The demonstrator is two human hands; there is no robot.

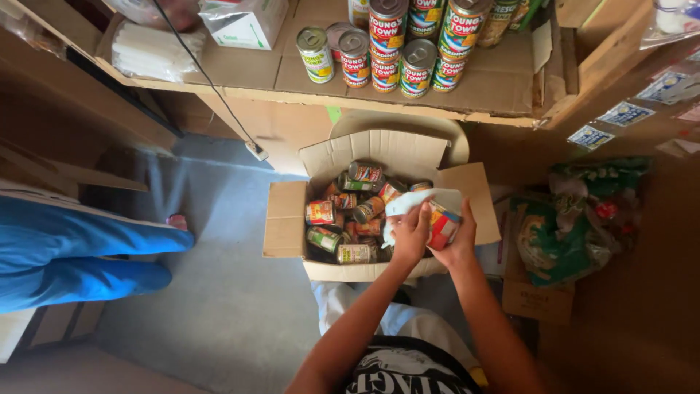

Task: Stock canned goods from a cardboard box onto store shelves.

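My right hand grips a colourful tin can over the right side of an open cardboard box. My left hand presses a white cloth against the can's top. Inside the box lie several loose tin cans with red, green and yellow labels, tumbled at all angles. Both hands hover just above the cans at the box's right edge.
A cardboard-lined shelf above the box carries several stacked upright cans, a white carton and a wrapped white bundle. A person's blue-trousered legs stretch in at the left. Green bags sit on a carton at the right.
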